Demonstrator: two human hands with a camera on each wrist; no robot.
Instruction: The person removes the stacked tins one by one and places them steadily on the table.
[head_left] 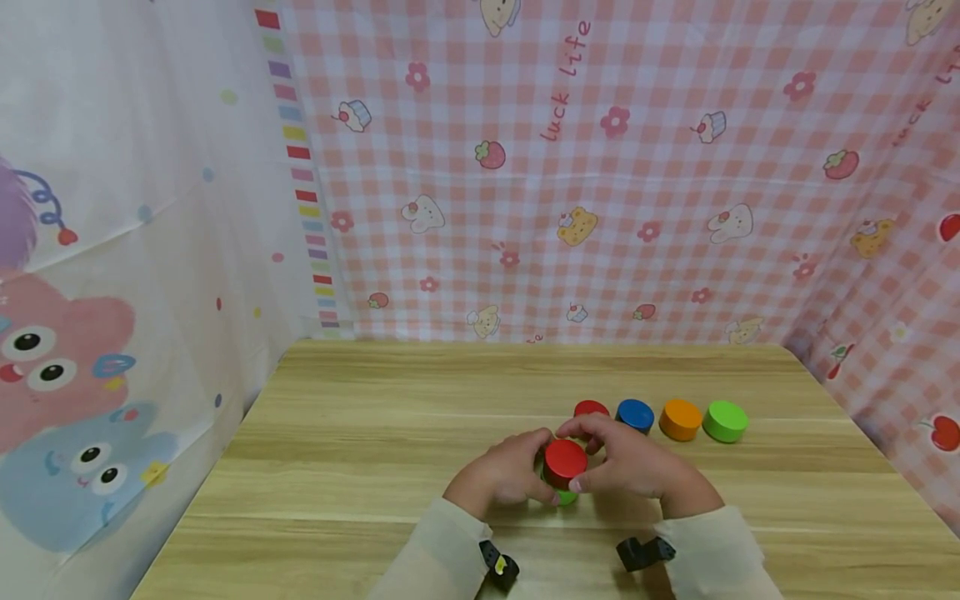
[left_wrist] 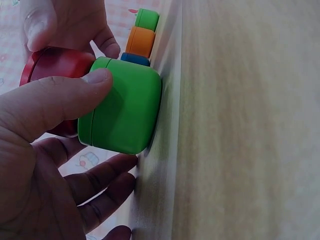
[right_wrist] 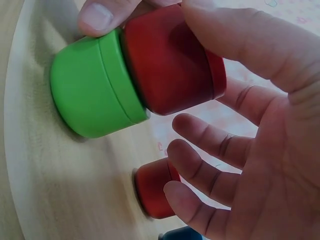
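Note:
A red lidded round tin (head_left: 566, 458) sits on top of a green lidded round tin (left_wrist: 127, 107), which stands on the wooden table. The right hand (head_left: 633, 460) pinches the red tin between its thumb and index finger, while its other fingers are bent clear of both tins in the right wrist view. From the other side, the left hand (head_left: 510, 471) holds the green tin, thumb pressed near its lid seam and fingers round the far side. In the right wrist view the red tin (right_wrist: 172, 60) looks slightly offset on the green lid (right_wrist: 122, 75).
Behind the hands, a row of similar tins runs rightward: red (head_left: 592, 408), blue (head_left: 635, 414), orange (head_left: 681, 419) and green (head_left: 726, 421). The right hand partly covers the red one. Patterned cloths (head_left: 525, 183) hang behind and beside the table (head_left: 337, 467).

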